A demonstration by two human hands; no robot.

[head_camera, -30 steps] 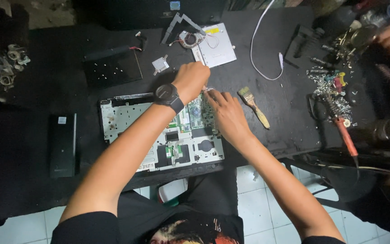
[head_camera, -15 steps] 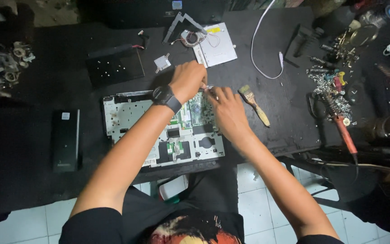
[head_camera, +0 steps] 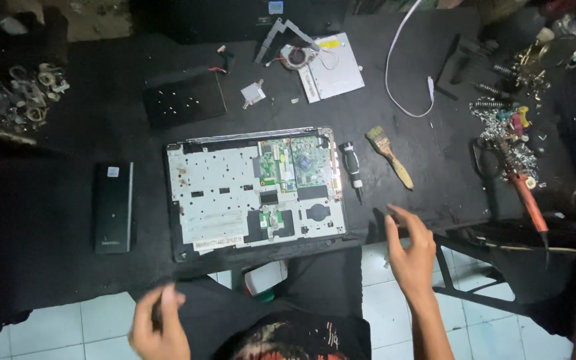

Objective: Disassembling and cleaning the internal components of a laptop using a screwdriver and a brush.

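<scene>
hands are off the work between steps, i judge: my left hand [head_camera: 160, 327] hangs loosely curled and empty near my lap, my right hand [head_camera: 409, 248] spread wide at the near table edge, right of the opened laptop base [head_camera: 255, 190], nearest the screwdriver [head_camera: 351, 167].

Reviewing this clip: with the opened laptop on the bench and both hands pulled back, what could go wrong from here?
1. The opened laptop base overhangs the table's front edge; a knock from the left hand might tip it off.
2. The screwdriver lies loose beside the exposed green circuit board and could roll against it.
3. The right hand hovers near the edge, close to the red-handled tool.
</scene>
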